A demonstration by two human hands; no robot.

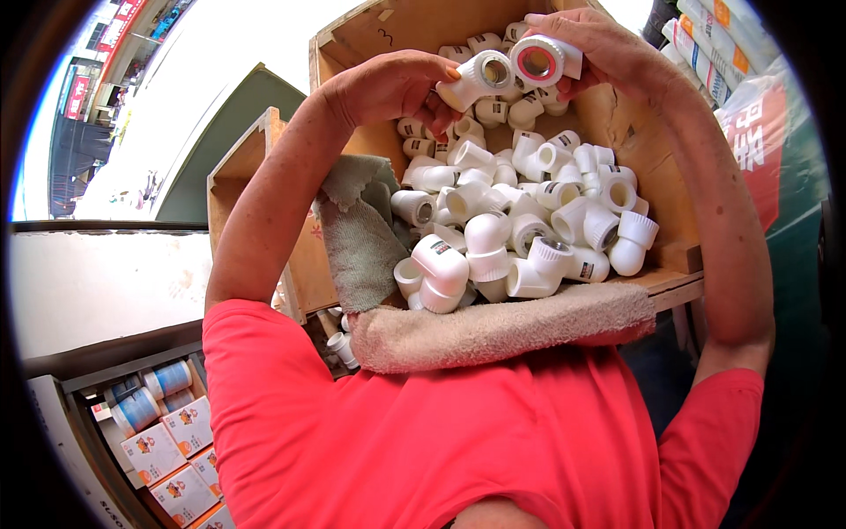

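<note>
My left hand (401,86) is closed on a white plastic pipe elbow (480,78) with a metal-lined socket. Beside it, my right hand (604,51) grips another white pipe elbow (539,62), whose round mouth has a red ring inside. The two elbows are held close together, mouths turned toward me, over the far part of a wooden box (634,115). Many loose white pipe fittings (485,234) lie heaped in the box below my hands. Some of them have metal inserts, and a few carry dark labels.
A grey-green cloth (359,242) hangs over the box's left side, and a beige towel (502,335) covers its near edge. Lower left, a shelf holds white cartons (154,454) and blue-white rolls (137,410). Wrapped packages (705,48) lie at the far right.
</note>
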